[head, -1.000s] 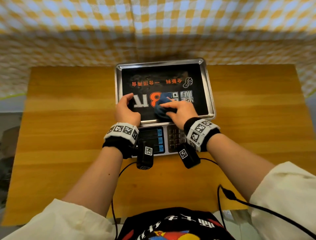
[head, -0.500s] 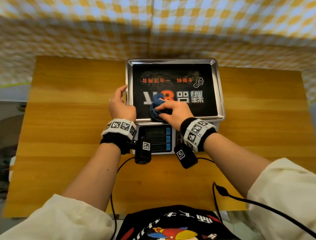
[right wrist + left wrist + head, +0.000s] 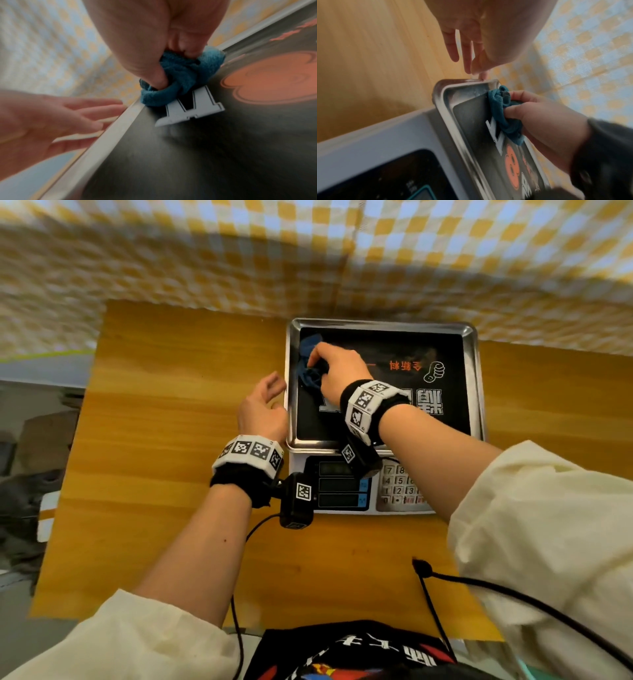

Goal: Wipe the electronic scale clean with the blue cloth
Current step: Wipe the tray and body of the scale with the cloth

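- Two hands in play on my feed: my right hand (image 3: 337,369) has the crumpled blue terry cloth (image 3: 310,364) bunched in curled fingers, thumb dug into the folds.
- That cloth is down on the black printed mat (image 3: 411,412) lining the steel weighing tray, at the tray's far left corner, right up against the raised rim.
- From the right wrist camera, the cloth (image 3: 178,81) sits just beyond a large white printed character, with an orange figure further right on the mat.
- My left hand (image 3: 262,409) is spread and relaxed, holding nothing, fingers extended alongside the tray's left edge.
- On the left wrist camera a fingertip or two of the left hand (image 3: 477,40) seem to meet the far end of the rim; I can't say for sure they touch.
- The grey electronic scale with the silver tray (image 3: 478,392) sits on the orange-brown wooden table (image 3: 164,405), toward its far edge, display and keypad facing me.
- My right forearm crosses over the keypad (image 3: 399,486).
- Behind the table, a yellow-and-white checked cloth backdrop (image 3: 308,251).
- Both wrists carry black bands with white marker tags.
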